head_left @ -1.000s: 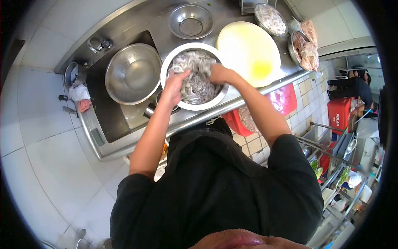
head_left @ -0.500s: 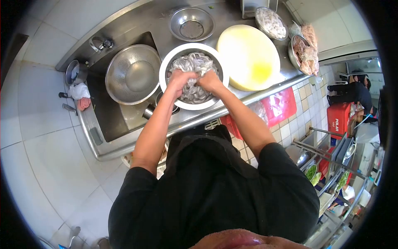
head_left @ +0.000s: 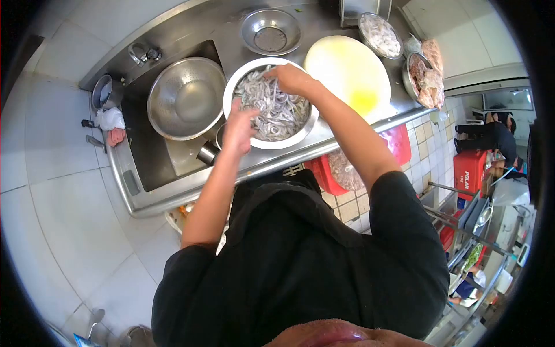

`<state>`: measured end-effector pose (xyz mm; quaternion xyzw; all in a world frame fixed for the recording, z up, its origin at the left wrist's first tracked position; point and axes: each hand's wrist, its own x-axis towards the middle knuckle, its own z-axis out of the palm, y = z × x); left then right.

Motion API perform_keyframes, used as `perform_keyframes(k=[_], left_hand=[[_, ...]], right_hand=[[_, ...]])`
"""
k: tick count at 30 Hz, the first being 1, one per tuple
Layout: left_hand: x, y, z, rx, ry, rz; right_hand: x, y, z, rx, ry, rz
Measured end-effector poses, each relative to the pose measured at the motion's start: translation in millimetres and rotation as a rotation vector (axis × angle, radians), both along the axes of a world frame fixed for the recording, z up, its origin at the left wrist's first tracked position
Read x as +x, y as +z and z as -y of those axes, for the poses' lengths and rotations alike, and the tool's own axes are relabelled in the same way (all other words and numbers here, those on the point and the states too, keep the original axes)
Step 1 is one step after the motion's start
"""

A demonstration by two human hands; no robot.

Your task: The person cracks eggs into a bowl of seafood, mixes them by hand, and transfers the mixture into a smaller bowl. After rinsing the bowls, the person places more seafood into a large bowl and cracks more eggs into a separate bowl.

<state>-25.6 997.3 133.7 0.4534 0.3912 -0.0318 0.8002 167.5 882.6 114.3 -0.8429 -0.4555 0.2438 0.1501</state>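
Note:
A white-rimmed round bowl (head_left: 311,124) on the steel counter holds a heap of greyish, glossy strips (head_left: 274,110). At the bowl's near left edge is my left hand (head_left: 238,128), its fingers apart and nothing held in them. My right hand (head_left: 289,79) reaches over the bowl's far right side, its fingers bent down at the strips; the fingertips are partly hidden, so a hold on any strip cannot be made out.
Left of the bowl, a large steel basin (head_left: 188,98) sits in the sink. A steel colander (head_left: 270,32) stands behind, a round yellowish board (head_left: 348,75) to the right. Farther right are a bowl of white pieces (head_left: 380,36) and one of raw meat (head_left: 425,81). People stand far right.
My hands have moved apart from the bowl's middle. The left came back to the near left rim and opened; the right went up to the far side. The strips lie looser.

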Motion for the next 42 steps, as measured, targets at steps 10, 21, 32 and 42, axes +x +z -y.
perform_keyframes(k=[10, 21, 32, 42], left_hand=[[35, -88, 51, -0.173, -0.119, -0.035], [5, 26, -5, -0.326, 0.061, -0.098], [29, -95, 36, -0.421, -0.035, -0.049], [36, -3, -34, -0.297, -0.148, 0.032]], right_hand=[[-26, -105, 37, -0.052, -0.79, -0.887], [-48, 16, 34, -0.383, -0.019, -0.106], [-73, -86, 53, -0.21, -0.535, -1.162], [-34, 44, 47, 0.321, -0.757, -1.276]])
